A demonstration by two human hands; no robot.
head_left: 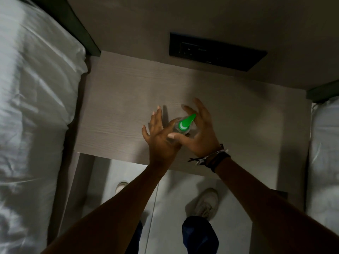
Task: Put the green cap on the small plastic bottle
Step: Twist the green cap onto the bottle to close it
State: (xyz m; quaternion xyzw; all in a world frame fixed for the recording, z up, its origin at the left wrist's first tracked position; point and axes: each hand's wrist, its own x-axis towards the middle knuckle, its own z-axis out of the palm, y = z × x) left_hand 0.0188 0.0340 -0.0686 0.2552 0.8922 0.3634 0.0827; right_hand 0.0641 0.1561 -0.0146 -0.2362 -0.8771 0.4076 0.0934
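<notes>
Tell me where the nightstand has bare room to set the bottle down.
The nightstand top is bare left toward the bed, right toward the other bedding, and back toward the black wall panel. Crowded only mid-front, where both hands surround the bottle.

we look steeply down from head height, close over a bedside table (117,99) between two beds.

We take the bedside table (117,99) as the dial's centre. On it stands the small plastic bottle (177,131), with the cap (185,122) on top. Our left hand (159,136) lies at the bottle's 8 o'clock, our right hand (200,131) at its 3 o'clock. A wall panel (216,52) sits at 12, one bed (33,107) at 9, another (324,153) at 3, our shoes (207,202) at 6.
</notes>
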